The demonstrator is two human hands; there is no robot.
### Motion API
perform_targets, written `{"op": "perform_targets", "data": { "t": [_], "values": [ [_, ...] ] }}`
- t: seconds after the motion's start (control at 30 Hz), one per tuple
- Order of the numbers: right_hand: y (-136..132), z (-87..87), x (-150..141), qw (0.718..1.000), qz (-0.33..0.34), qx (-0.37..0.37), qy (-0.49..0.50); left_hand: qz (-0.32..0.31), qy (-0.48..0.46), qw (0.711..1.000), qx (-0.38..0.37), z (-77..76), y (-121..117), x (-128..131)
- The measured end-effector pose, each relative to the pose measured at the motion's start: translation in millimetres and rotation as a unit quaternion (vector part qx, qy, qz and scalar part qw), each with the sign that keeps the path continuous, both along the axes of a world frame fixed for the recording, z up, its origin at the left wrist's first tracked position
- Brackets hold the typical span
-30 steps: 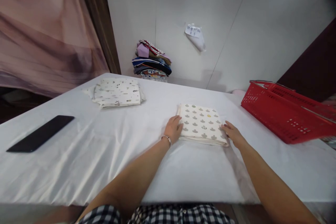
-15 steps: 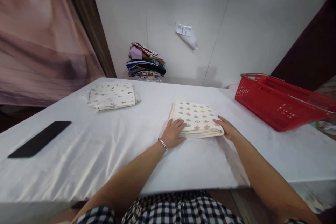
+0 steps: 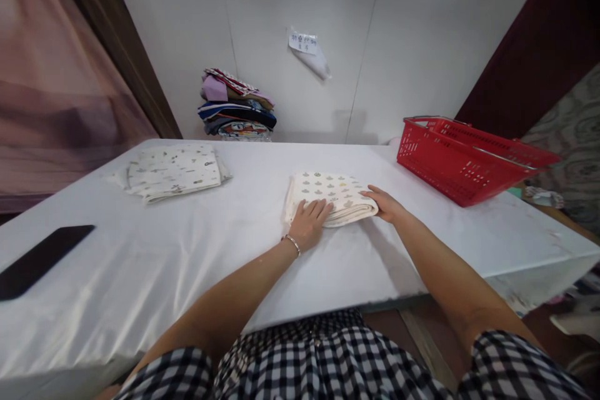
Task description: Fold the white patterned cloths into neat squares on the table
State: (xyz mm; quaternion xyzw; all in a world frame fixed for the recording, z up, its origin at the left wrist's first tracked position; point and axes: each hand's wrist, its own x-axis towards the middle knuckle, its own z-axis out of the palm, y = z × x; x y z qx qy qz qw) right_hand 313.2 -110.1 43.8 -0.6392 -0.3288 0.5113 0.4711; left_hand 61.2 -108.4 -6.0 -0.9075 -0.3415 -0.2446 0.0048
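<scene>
A folded white cloth [image 3: 335,190] with a grey duck-like print lies in front of me on the white-covered table [image 3: 253,200]. My left hand [image 3: 309,223] rests on its near left corner, fingers spread flat over the top. At the right side, my right hand [image 3: 383,203] grips the cloth's edge and lifts it a little, thumb on top and the other fingers mostly hidden underneath. Folded layers show along the near edge. To the left, another white cloth [image 3: 175,170] with a small scattered print lies folded, touched by neither hand.
A red plastic basket [image 3: 445,169] stands at the right of the table. A flat black object [image 3: 44,256] lies at the left. Behind the table, a pile of folded clothes [image 3: 237,114] rises against the wall. A paper note [image 3: 304,44] hangs there.
My view has swung to the right. My left hand moved from the cloth's left side onto its near corner. The right hand took hold of the right edge, raising it slightly and turning the cloth.
</scene>
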Motion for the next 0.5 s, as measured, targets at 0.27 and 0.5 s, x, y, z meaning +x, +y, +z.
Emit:
{"op": "perform_targets", "data": {
  "t": [0.27,0.5],
  "values": [
    [-2.6,-6.5,5.1,1.000,-0.006,-0.001,-0.003,0.091,0.080,0.991,0.056,-6.4,3.8,-12.1],
    [-14.4,-33.8,7.3,1.000,0.012,-0.001,-0.020,0.112,0.088,0.988,0.061,-7.1,13.2,-36.2]
  ]
}}
